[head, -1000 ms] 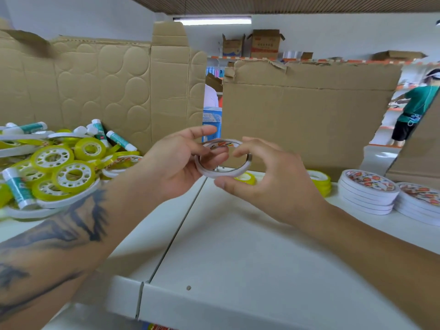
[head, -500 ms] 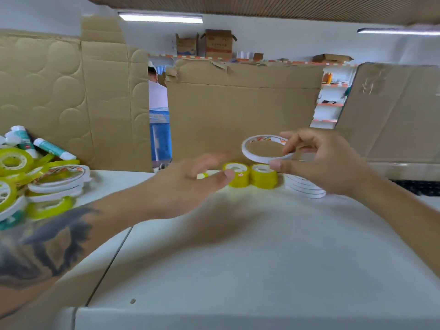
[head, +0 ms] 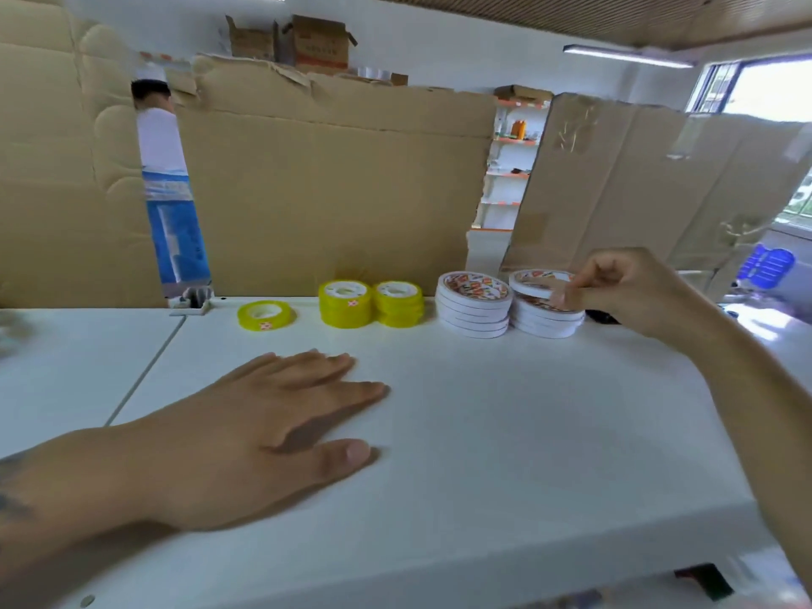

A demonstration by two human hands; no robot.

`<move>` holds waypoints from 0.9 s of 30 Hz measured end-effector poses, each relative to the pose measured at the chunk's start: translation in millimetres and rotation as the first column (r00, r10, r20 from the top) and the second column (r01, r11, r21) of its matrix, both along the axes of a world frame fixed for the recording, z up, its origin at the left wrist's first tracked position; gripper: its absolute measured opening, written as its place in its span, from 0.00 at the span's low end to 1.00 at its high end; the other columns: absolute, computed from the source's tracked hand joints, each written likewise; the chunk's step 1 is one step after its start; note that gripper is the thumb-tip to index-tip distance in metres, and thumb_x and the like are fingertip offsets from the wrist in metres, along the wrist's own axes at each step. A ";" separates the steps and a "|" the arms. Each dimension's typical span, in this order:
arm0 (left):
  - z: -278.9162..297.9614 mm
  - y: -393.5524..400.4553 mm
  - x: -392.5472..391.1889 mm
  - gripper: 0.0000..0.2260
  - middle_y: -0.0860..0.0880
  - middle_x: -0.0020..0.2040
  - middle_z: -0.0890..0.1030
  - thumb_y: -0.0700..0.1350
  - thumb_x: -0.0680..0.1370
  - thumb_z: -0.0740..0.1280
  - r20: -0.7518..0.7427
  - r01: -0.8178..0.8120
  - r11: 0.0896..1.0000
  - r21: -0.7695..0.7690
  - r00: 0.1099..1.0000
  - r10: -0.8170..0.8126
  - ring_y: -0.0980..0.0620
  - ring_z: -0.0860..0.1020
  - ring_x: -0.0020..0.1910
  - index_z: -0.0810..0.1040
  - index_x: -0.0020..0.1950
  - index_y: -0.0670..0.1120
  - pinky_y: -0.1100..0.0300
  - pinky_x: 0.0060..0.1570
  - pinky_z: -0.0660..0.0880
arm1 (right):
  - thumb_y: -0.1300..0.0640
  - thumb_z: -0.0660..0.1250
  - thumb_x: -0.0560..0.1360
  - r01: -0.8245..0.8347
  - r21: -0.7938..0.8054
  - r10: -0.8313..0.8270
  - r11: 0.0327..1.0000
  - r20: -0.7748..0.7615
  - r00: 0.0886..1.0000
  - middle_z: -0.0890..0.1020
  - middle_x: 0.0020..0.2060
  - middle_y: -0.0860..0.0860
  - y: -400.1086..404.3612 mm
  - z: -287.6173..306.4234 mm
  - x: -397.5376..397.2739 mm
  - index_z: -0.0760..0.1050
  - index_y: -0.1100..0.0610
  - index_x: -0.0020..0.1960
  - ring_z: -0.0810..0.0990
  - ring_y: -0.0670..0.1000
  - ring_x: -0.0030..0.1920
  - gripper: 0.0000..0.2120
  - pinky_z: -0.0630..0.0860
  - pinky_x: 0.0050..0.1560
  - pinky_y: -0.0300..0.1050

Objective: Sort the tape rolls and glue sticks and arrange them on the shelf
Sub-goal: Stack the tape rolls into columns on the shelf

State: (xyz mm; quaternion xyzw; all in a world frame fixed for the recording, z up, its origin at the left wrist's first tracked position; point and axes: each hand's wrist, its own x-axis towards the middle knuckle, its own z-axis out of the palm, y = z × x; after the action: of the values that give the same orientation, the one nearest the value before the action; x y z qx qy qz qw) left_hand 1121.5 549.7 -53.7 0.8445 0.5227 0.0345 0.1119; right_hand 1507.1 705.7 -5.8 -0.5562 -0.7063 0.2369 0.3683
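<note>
both forearms bare, no sleeves, no rings or watch seen. dark tattoo ink showed on left forearm (head: 9, 498), lower left of frame.

A stationery shop: white shelf (head: 483, 432), stacked tape rolls (head: 474, 307), stocked racks (head: 512, 169) behind.

Shelf (head: 505, 432): smooth white painted sheet, semi-matt. Yellow tape rolls (head: 347, 303): glossy translucent plastic film on white plastic cores. White tape rolls (head: 474, 312): matt paper-like edges, glossy printed top faces. Backing panels (head: 329, 182): plain brown corrugated cardboard, matt, torn rough top edge; right one carries shiny clear tape patches
</note>
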 end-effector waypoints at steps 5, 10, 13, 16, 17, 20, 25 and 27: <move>1.8 -1.0 0.5 0.30 0.76 0.76 0.40 0.83 0.68 0.41 -0.003 0.012 1.000 -0.021 1.000 -0.012 0.75 0.33 0.73 0.41 0.70 0.84 0.67 0.73 0.38 | 0.40 0.82 0.56 0.024 -0.004 -0.024 1.000 0.047 0.999 0.85 0.52 0.59 2.3 -7.2 5.2 0.82 0.55 0.40 0.85 0.59 0.51 0.23 0.70 0.49 0.49; 4.8 -3.4 1.3 0.32 0.73 0.78 0.40 0.82 0.66 0.40 -0.019 0.007 0.999 -0.048 1.000 -0.007 0.74 0.33 0.74 0.40 0.70 0.83 0.67 0.73 0.36 | 0.52 0.82 0.66 0.026 -0.016 -0.025 1.000 0.059 0.998 0.83 0.56 0.62 5.2 -9.7 5.2 0.83 0.54 0.41 0.85 0.57 0.53 0.10 0.71 0.51 0.47; 4.9 -3.1 1.2 0.32 0.72 0.79 0.40 0.82 0.66 0.40 -0.016 0.009 0.999 -0.049 1.000 -0.010 0.74 0.34 0.74 0.41 0.71 0.83 0.67 0.73 0.36 | 0.52 0.82 0.67 0.024 -0.037 -0.021 0.999 0.085 0.996 0.85 0.52 0.57 7.7 -12.8 6.4 0.83 0.52 0.43 0.83 0.54 0.47 0.09 0.71 0.51 0.47; 3.7 -1.9 0.1 0.32 0.71 0.79 0.41 0.82 0.67 0.41 -0.008 0.006 0.999 -0.040 1.000 -0.007 0.72 0.35 0.76 0.42 0.71 0.82 0.65 0.74 0.38 | 0.51 0.81 0.68 0.015 -0.087 -0.007 0.996 0.097 0.995 0.86 0.49 0.52 7.9 -15.4 6.9 0.84 0.48 0.46 0.80 0.51 0.46 0.09 0.72 0.51 0.47; 3.6 -1.5 0.0 0.32 0.71 0.79 0.41 0.82 0.67 0.41 -0.008 0.005 0.999 -0.037 1.000 -0.005 0.72 0.35 0.76 0.42 0.72 0.82 0.65 0.75 0.38 | 0.51 0.80 0.69 0.016 -0.095 -0.006 0.995 0.102 0.995 0.86 0.50 0.50 8.0 -16.1 6.7 0.84 0.47 0.48 0.81 0.51 0.48 0.09 0.72 0.52 0.47; 4.5 -2.1 0.5 0.31 0.70 0.80 0.42 0.80 0.70 0.43 -0.008 -0.003 0.999 -0.043 1.000 0.003 0.71 0.36 0.77 0.43 0.73 0.81 0.64 0.76 0.38 | 0.52 0.80 0.69 0.029 -0.092 -0.020 0.995 0.098 0.995 0.86 0.52 0.50 11.2 -17.4 7.8 0.83 0.44 0.52 0.83 0.52 0.52 0.12 0.73 0.54 0.48; 8.7 -3.2 3.3 0.32 0.69 0.81 0.44 0.77 0.70 0.46 0.000 -0.013 0.998 -0.054 1.000 0.013 0.68 0.39 0.78 0.47 0.75 0.78 0.64 0.77 0.39 | 0.50 0.78 0.71 0.044 -0.094 -0.030 0.995 0.150 0.988 0.84 0.57 0.45 5.6 -14.2 1.9 0.81 0.42 0.59 0.81 0.51 0.59 0.17 0.75 0.61 0.53; 10.5 -2.6 2.9 0.33 0.68 0.81 0.46 0.77 0.70 0.47 0.001 -0.012 0.999 -0.053 1.000 0.012 0.68 0.41 0.79 0.49 0.75 0.77 0.63 0.77 0.41 | 0.45 0.77 0.72 0.069 -0.002 -0.068 0.998 0.181 0.981 0.80 0.60 0.41 -4.7 -4.2 -14.5 0.78 0.42 0.63 0.78 0.49 0.60 0.21 0.75 0.57 0.50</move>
State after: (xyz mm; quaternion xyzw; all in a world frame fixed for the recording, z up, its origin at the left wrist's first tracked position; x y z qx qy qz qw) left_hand 1124.4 547.1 -43.2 0.8380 0.5285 0.0220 0.1343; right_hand 1492.6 701.0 -10.0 -0.6010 -0.7162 0.1755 0.3083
